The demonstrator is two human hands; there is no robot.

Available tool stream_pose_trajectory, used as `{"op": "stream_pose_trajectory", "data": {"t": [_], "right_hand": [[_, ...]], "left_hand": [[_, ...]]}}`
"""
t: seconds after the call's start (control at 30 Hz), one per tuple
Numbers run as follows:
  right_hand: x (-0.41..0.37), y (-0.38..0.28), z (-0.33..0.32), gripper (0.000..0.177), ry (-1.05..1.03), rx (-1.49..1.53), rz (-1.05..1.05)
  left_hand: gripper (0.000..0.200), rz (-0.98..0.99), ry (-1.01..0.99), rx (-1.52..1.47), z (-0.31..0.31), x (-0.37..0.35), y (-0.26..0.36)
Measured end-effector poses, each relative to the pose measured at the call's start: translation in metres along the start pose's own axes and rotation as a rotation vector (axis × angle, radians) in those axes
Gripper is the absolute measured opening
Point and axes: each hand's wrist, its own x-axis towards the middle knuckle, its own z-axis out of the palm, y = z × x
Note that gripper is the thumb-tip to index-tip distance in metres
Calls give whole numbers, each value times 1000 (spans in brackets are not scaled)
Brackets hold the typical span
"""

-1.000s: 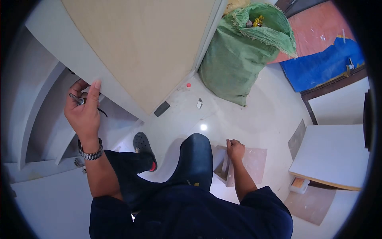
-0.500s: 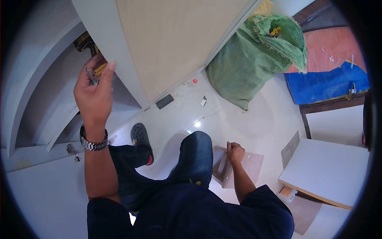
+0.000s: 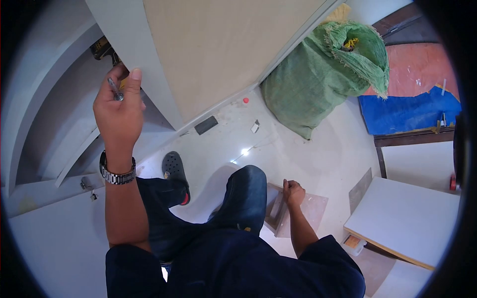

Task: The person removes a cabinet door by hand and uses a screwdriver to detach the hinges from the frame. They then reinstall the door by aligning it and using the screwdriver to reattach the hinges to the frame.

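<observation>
My left hand (image 3: 119, 107) is raised at the edge of a white cabinet panel (image 3: 134, 44). Its fingers are closed around a slim silvery metal rod (image 3: 116, 89) with a round end; a bit of yellow shows behind the fingers. Just beyond it, a black and yellow power drill (image 3: 103, 49) is partly hidden inside the curved cabinet (image 3: 54, 99). Low on the right, my right hand (image 3: 294, 192) hangs beside my knee with curled fingers, above a brownish box-like piece (image 3: 283, 218). Whatever those fingers hold, if anything, is hidden.
A green woven sack (image 3: 303, 84) stands against the wood-toned panel (image 3: 213, 54). On the floor lie a dark flat block (image 3: 206, 125), a red cap (image 3: 246, 100) and a small white scrap (image 3: 255, 126). A white board (image 3: 402, 218) and blue sheet (image 3: 407, 111) are at right.
My left hand has tilted a little, and less of the yellow piece shows behind its fingers. My right hand stays nearly where it was; the view has shifted slightly.
</observation>
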Motion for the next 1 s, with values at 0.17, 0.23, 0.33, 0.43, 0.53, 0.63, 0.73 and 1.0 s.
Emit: {"op": "stream_pose_trajectory", "data": {"t": [0.17, 0.23, 0.33, 0.43, 0.53, 0.63, 0.73, 1.0], "right_hand": [[2, 1, 2, 36, -12, -25, 6], [4, 5, 8, 37, 11, -40, -12], [1, 5, 5, 37, 29, -44, -30], [2, 3, 2, 36, -5, -54, -14], [0, 7, 6, 36, -26, -46, -17], [-2, 7, -2, 39, -41, -40, -22], [-4, 12, -2, 39, -10, -39, -51], [-8, 15, -9, 38, -19, 31, -31]], "left_hand": [[37, -18, -4, 7, 1, 4, -2], [40, -23, -7, -49, 1, 7, -9], [39, -18, -3, -16, -2, 7, -8], [30, 1, -24, -43, -1, 6, -2], [30, 49, -49, -62, -5, 7, -3], [29, 46, 37, -112, -3, 5, 4], [28, 69, 54, -98, -7, 6, -2], [28, 138, 42, -90, -10, 9, -9]]}}
